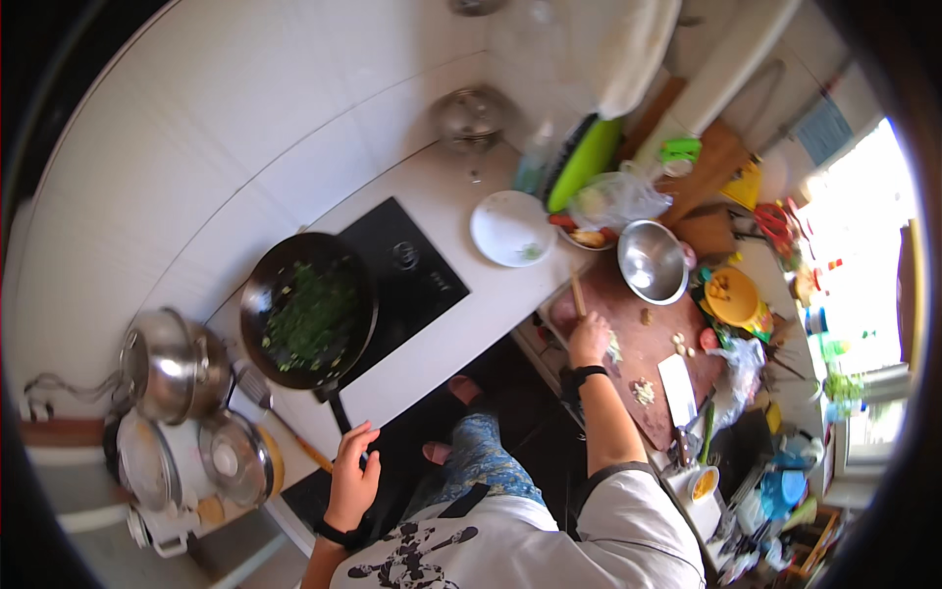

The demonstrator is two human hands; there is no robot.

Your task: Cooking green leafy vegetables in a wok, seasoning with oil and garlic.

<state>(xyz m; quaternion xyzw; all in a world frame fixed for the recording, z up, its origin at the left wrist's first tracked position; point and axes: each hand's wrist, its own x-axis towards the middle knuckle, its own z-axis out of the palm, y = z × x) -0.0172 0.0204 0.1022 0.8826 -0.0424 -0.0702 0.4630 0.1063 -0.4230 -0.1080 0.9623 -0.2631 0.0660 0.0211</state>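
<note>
My left hand (pixel 355 473) is beside the handle (pixel 337 408) of a dark wok (pixel 254 324), with its thumb and fingers apart. The wok holds chopped leafy greens (pixel 313 313) and stands over the black induction cooktop (pixel 434 272). Over at the reddish-brown chopping board (pixel 625 324), my right hand (pixel 591 340) grips pale wooden chopsticks (pixel 578 293), whose exact number I cannot tell. Chopped garlic (pixel 642 392), several peeled cloves (pixel 678 341) and a cleaver (pixel 677 390) lie on the board. A steel bowl (pixel 652 261) sits at its far edge.
A white plate (pixel 508 228) with green scraps rests on the counter. A spatula (pixel 254 386), a steel pot (pixel 169 364) and a glass-lidded pot (pixel 235 456) stand left of the wok. A yellow bowl (pixel 732 294) and a small cup (pixel 703 484) flank the board.
</note>
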